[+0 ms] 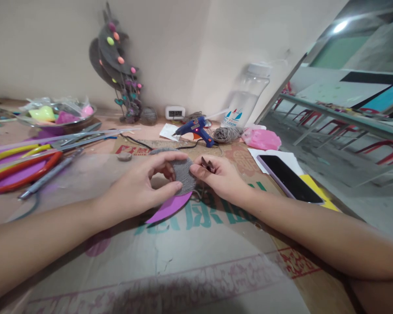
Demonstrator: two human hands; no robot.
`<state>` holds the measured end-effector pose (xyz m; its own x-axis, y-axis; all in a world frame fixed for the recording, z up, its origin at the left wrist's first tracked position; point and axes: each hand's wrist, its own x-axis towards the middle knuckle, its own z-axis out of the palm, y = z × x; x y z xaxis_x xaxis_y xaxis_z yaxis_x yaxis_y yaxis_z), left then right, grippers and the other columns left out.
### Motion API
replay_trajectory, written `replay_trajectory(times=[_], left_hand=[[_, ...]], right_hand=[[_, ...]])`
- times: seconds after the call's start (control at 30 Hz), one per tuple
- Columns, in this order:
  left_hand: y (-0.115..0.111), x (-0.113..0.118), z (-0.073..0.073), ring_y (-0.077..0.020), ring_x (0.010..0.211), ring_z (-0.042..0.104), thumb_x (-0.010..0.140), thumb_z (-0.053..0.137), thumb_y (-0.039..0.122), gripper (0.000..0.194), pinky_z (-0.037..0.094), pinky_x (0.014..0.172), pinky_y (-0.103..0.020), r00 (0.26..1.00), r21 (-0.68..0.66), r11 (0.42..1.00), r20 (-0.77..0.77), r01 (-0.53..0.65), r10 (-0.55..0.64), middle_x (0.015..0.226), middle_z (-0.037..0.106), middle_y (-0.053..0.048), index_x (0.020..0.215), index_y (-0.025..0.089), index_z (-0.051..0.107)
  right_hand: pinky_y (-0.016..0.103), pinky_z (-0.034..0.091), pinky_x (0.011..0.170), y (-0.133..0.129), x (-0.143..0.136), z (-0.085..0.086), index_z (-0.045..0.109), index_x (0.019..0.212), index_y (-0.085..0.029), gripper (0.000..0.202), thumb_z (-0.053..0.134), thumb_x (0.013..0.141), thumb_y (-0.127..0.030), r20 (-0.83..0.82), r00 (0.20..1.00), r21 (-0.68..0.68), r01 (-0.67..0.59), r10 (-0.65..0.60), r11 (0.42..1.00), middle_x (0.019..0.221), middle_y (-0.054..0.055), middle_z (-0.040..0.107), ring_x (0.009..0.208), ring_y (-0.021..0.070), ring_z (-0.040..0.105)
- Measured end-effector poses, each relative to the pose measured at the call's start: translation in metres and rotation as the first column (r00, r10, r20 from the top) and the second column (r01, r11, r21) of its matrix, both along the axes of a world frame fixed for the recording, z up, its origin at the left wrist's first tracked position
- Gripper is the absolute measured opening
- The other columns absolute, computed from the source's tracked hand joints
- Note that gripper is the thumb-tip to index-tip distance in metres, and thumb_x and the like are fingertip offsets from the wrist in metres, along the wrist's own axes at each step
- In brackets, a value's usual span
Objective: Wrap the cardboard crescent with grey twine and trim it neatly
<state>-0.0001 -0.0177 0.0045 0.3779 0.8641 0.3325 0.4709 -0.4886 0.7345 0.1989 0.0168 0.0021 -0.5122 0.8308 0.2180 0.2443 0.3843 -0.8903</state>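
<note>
My left hand (150, 183) grips a purple crescent cutout (172, 207), its upper part wrapped in rows of grey yarn (184, 176). The fingers curl over the back edge while the thumb presses the front. At the wrapped part's right edge, my right hand (221, 176) is closed, its thumb tip against the yarn. Between its fingers stick out the dark pointed tips of a small tool (208, 165), perhaps snips; the rest is hidden in the palm. A loose strand of yarn hangs below the right hand.
Behind the hands lie a blue glue gun (196, 129), a grey yarn ball (228, 134) and a water bottle (247, 96). Scissors (26, 172) and a metal bowl (57, 124) are left; a phone (290, 179) is right. A decorated grey moon ornament (116, 61) stands against the wall.
</note>
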Motion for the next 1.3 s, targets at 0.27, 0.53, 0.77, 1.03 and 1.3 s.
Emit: replay_trajectory(times=[0.27, 0.53, 0.77, 1.03, 1.3], left_hand=[[0.000, 0.001, -0.001, -0.0156, 0.079, 0.059, 0.078, 0.058, 0.024, 0.045, 0.047, 0.079, -0.029, 0.999, 0.033, 0.999, -0.015, -0.030, 0.030, 0.086, 0.059, 0.000, 0.123, 0.025, 0.049], [0.000, 0.003, 0.002, -0.0142, 0.074, 0.057, 0.077, 0.056, 0.022, 0.046, 0.046, 0.077, -0.027, 0.997, 0.087, 0.995, -0.059, -0.040, 0.045, 0.080, 0.057, 0.001, 0.123, 0.022, 0.049], [-0.001, 0.004, 0.002, -0.0145, 0.075, 0.057, 0.077, 0.055, 0.023, 0.045, 0.047, 0.077, -0.027, 0.996, 0.076, 0.996, -0.072, -0.042, 0.047, 0.080, 0.057, 0.001, 0.121, 0.023, 0.048], [-0.001, 0.004, 0.001, -0.0145, 0.075, 0.057, 0.076, 0.055, 0.020, 0.046, 0.046, 0.073, -0.026, 0.992, 0.119, 0.992, -0.114, -0.032, 0.045, 0.077, 0.057, 0.001, 0.122, 0.022, 0.049], [-0.001, 0.004, 0.002, -0.0148, 0.076, 0.057, 0.077, 0.054, 0.020, 0.045, 0.046, 0.074, -0.027, 0.994, 0.114, 0.993, -0.106, -0.010, 0.022, 0.077, 0.057, 0.001, 0.121, 0.022, 0.049]], right_hand=[[0.029, 0.043, 0.073, -0.003, 0.021, 0.009, 0.045, 0.115, -0.019, 0.029, 0.037, 0.092, -0.035, 0.213, 0.970, 0.648, -0.046, -0.122, 0.760, 0.099, 0.006, 0.055, 0.083, 0.0150, 0.053], [0.030, 0.042, 0.068, 0.002, 0.019, 0.003, 0.054, 0.108, -0.018, 0.022, 0.048, 0.088, -0.027, 0.388, 0.899, 0.815, -0.234, -0.201, 0.530, 0.086, 0.006, 0.060, 0.076, 0.0170, 0.053], [0.030, 0.041, 0.067, 0.003, 0.020, 0.003, 0.056, 0.106, -0.017, 0.020, 0.048, 0.088, -0.024, 0.388, 0.897, 0.832, -0.241, -0.213, 0.500, 0.085, 0.006, 0.062, 0.075, 0.0166, 0.053], [0.029, 0.039, 0.064, 0.001, 0.018, 0.002, 0.055, 0.103, -0.017, 0.018, 0.047, 0.089, -0.025, 0.399, 0.888, 0.837, -0.251, -0.228, 0.486, 0.083, 0.005, 0.063, 0.072, 0.0159, 0.053], [0.028, 0.040, 0.064, 0.002, 0.018, 0.002, 0.056, 0.101, -0.016, 0.016, 0.048, 0.089, -0.023, 0.407, 0.887, 0.847, -0.278, -0.217, 0.453, 0.082, 0.005, 0.064, 0.071, 0.0152, 0.053]])
